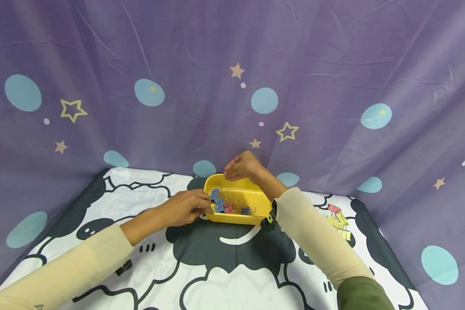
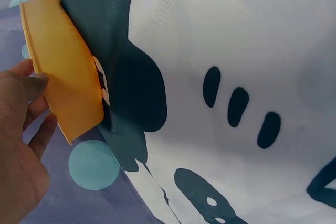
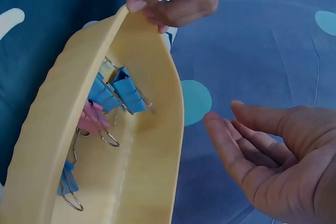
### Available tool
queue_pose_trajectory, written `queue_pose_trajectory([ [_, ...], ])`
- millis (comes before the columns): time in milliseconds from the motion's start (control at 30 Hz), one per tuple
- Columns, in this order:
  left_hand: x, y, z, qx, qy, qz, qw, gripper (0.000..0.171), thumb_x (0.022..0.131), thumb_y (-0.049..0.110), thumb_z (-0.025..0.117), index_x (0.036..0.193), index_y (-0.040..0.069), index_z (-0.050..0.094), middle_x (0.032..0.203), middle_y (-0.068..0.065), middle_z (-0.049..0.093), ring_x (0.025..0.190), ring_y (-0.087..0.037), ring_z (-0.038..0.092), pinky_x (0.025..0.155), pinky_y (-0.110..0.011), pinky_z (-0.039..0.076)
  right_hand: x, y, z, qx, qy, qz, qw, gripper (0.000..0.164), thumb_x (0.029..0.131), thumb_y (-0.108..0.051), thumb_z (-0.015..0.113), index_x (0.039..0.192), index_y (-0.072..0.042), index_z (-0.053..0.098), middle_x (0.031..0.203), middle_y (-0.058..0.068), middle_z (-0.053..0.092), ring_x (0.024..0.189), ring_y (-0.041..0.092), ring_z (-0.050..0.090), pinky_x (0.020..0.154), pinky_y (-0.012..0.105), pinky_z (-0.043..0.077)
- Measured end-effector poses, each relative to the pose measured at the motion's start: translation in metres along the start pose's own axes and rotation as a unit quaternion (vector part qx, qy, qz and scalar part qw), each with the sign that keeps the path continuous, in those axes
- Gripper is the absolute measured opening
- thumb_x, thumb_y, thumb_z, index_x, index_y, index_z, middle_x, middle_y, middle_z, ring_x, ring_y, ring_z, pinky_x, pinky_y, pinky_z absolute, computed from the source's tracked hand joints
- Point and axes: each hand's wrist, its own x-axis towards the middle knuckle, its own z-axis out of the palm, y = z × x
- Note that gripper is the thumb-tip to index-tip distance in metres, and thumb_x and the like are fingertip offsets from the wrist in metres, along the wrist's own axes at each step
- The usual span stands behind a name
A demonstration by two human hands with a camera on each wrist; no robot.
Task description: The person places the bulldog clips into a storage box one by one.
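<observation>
Binder clips [image 1: 219,205] – blue ones and pink – lie gathered toward the left and near side inside a yellow tray [image 1: 234,218] on printed cloth [image 1: 236,292]. The left hand [image 1: 190,207] pinches the tray's left end between thumb and fingers; the right hand [image 3: 281,163], near the far rim, bends its fingers loosely – thumb apart, nothing held. Yellow and pink clips [image 1: 336,222] lie off to the right.

No text, label, brand or number can be read here
</observation>
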Motion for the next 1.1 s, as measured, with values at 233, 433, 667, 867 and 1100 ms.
queue_pose_trajectory([
  [233,0.001,0.0,0.0,0.002,0.005,0.001,1.0,0.024,0.098,0.0,0.08,0.105,0.022,0.088,0.105,0.01,0.079,0.101,-0.01,0.07,0.085,-0.036,0.063,-0.001,0.009,-0.006,0.009,0.003,0.0,1.0,0.013,0.099,0.013,0.074,0.111,0.017,0.078,0.112,0.032,0.083,0.102,0.039,0.085,0.103,0.051,0.065],
  [433,0.0,-0.001,0.001,0.002,0.008,0.006,0.9999,0.024,0.099,0.0,0.08,0.104,0.022,0.088,0.104,0.01,0.078,0.099,-0.008,0.069,0.084,-0.035,0.062,-0.005,0.016,-0.018,0.008,0.003,0.0,1.0,0.02,0.099,0.013,0.074,0.118,0.02,0.076,0.112,0.033,0.082,0.094,0.033,0.086,0.103,0.052,0.065],
  [667,-0.001,-0.002,0.001,-0.002,0.01,0.009,0.9999,0.026,0.098,-0.002,0.079,0.104,0.022,0.088,0.103,0.011,0.078,0.098,-0.008,0.068,0.083,-0.034,0.062,-0.013,0.023,-0.036,0.004,0.006,0.001,1.0,0.023,0.098,0.011,0.076,0.12,0.019,0.076,0.113,0.031,0.083,0.097,0.034,0.086,0.104,0.053,0.064],
  [867,0.0,-0.001,0.002,-0.002,0.008,0.005,0.9999,0.026,0.098,-0.002,0.079,0.103,0.022,0.088,0.102,0.011,0.078,0.098,-0.008,0.067,0.082,-0.033,0.061,-0.023,0.032,-0.058,-0.001,0.015,0.016,1.0,0.025,0.101,0.007,0.076,0.124,0.017,0.076,0.123,0.032,0.081,0.104,0.033,0.086,0.105,0.051,0.064],
  [1100,0.0,0.0,0.001,-0.005,0.003,-0.004,1.0,0.026,0.098,-0.003,0.079,0.104,0.021,0.089,0.105,0.009,0.079,0.101,-0.011,0.07,0.083,-0.033,0.062,-0.035,0.048,-0.083,-0.013,0.024,0.034,0.999,0.027,0.106,0.001,0.071,0.129,0.014,0.076,0.133,0.032,0.078,0.114,0.036,0.084,0.105,0.048,0.065],
])
